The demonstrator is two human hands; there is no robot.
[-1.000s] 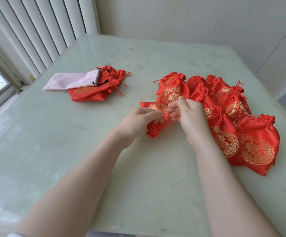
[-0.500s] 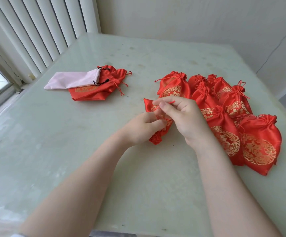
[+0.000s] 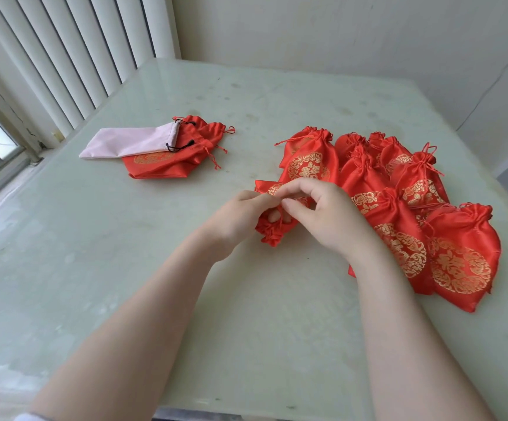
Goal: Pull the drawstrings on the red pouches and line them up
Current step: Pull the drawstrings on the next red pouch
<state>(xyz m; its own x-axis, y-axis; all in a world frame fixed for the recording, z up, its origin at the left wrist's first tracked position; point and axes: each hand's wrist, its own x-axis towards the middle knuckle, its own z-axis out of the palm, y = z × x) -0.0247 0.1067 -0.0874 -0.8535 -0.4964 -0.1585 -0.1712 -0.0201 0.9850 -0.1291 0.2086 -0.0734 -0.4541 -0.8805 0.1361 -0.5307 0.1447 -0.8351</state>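
A red pouch with gold print (image 3: 269, 230) lies at the table's middle, its gathered mouth pointing toward me. My left hand (image 3: 240, 215) grips it from the left, fingers curled into the cloth. My right hand (image 3: 322, 214) pinches the pouch's thin red drawstring above it with thumb and forefinger. To the right, several red pouches with cinched mouths (image 3: 398, 208) lie overlapping in a row that runs from the far middle to the near right. The nearest of them (image 3: 462, 256) is the fullest in view.
A small heap of flat red pouches (image 3: 167, 161) lies at the far left under a pale pink drawstring bag (image 3: 131, 142). The pale green table (image 3: 125, 253) meets a window with vertical blinds on the left and a wall behind.
My right hand has lowered from its raised pull and now pinches the string close to the pouch. My left hand has kept its grip and shifted slightly up the pouch.
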